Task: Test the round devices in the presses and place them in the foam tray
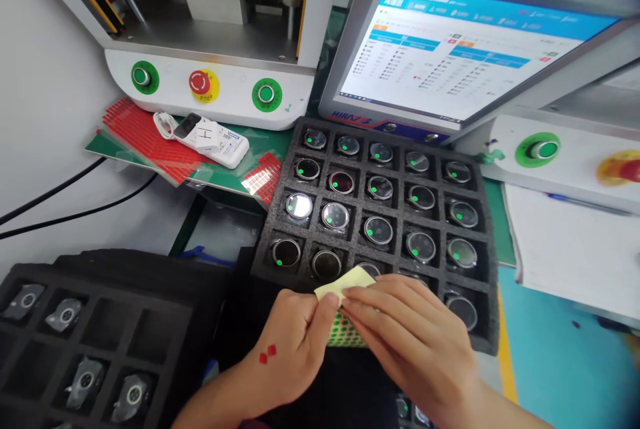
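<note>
White metal machine with green and red buttons (pixel 230 92): It is standing at the back left.
Grey-framed monitor (pixel 430 62): It is showing a blue and white page at the back right.
Dark grey foam tray (pixel 489 282): It is holding rows of round, glass-faced pieces, most of them bearing a green dot.
Black foam tray (pixel 100 285): It is lying at lower left, holding several pieces.
Right hand (pixel 425 332): Its fingertips are gathering at the sheet; I cannot tell if they are clamping it.
Left hand (pixel 293 335): It is clamping the sheet under its thumb.
Pale yellow paper sheet with green dots (pixel 346 284): It is bending between both hands, over the dark grey tray's near edge.
</note>
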The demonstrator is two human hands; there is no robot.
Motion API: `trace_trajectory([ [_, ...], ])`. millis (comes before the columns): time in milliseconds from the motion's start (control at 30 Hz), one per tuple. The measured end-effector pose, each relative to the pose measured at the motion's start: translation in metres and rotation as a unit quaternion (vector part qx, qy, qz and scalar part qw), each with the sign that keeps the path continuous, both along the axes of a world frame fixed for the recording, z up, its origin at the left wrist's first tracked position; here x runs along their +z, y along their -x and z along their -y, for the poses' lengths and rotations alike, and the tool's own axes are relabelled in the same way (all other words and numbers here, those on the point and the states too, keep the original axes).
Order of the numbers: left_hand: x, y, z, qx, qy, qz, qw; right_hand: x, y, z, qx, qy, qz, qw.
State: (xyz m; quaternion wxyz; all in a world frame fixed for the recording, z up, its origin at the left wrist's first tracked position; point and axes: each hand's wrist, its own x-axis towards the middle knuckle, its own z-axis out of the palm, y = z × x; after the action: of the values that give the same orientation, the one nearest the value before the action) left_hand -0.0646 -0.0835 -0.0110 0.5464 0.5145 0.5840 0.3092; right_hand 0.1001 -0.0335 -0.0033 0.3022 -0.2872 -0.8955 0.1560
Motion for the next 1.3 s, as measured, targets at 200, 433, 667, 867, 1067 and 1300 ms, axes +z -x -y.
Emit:
trace_trajectory([
  [200, 0.000, -0.004, 0.000, 0.014, 0.006, -0.038, 0.999, -0.006, -0.006, 0.015, -0.032, -0.049, 0.026, 0.998],
  [433, -0.001, 0.006, 0.003, -0.245, -0.014, -0.043, 0.968, -0.005, -0.013, -0.007, -0.053, 0.092, -0.043, 0.993],
  [667, -0.006, -0.001, 0.003, -0.451, -0.128, -0.121, 0.875, -0.040, 0.008, -0.020, 0.012, 0.209, 0.074, 0.975],
  [867, -0.002, 0.003, -0.002, -0.447, -0.144, -0.164, 0.867, -0.043, 0.007, -0.027, 0.004, 0.193, 0.115, 0.975],
  [1067, -0.005, 0.003, -0.003, -0.449, -0.130, -0.165, 0.869, -0.043, -0.002, -0.028, -0.010, 0.185, 0.144, 0.972],
  [1300, -0.007, 0.004, -0.001, -0.426, -0.127, -0.163, 0.881, -0.046, 0.000, -0.033, -0.064, 0.152, 0.146, 0.975],
])
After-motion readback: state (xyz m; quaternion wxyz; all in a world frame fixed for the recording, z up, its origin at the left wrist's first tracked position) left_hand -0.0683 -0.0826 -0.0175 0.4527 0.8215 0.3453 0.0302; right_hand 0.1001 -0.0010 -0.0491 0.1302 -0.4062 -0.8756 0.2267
